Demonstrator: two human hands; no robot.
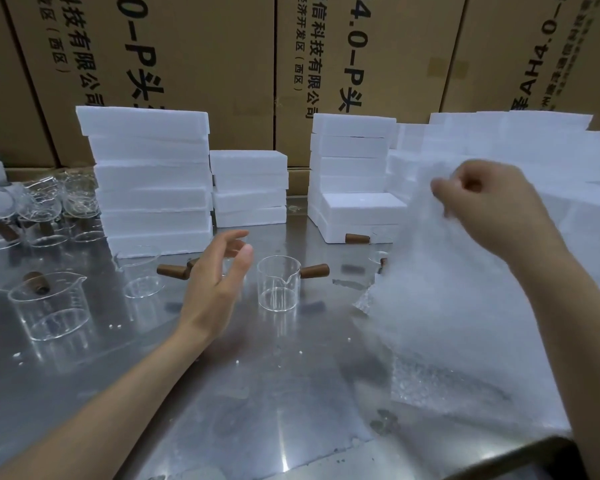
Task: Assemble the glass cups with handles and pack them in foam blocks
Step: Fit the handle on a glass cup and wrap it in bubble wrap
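Note:
A small glass cup (278, 283) with a brown wooden handle (315, 271) stands upright in the middle of the steel table (257, 393). My left hand (219, 278) hovers open just left of it, fingers relaxed, holding nothing. Behind that hand lies another handled cup (140, 271) with its handle (172, 270) pointing right. My right hand (482, 199) is raised at the right and pinches the top of a translucent bubble-wrap sheet (440, 306) that hangs down to the table. White foam blocks (153, 178) are stacked behind.
More foam stacks stand at centre (249, 188) and right (352, 174), one with a handle (357, 238) sticking out. A larger glass pitcher (51, 306) sits front left, and several glass cups (49, 209) crowd the far left. Cardboard boxes (187, 64) wall the back.

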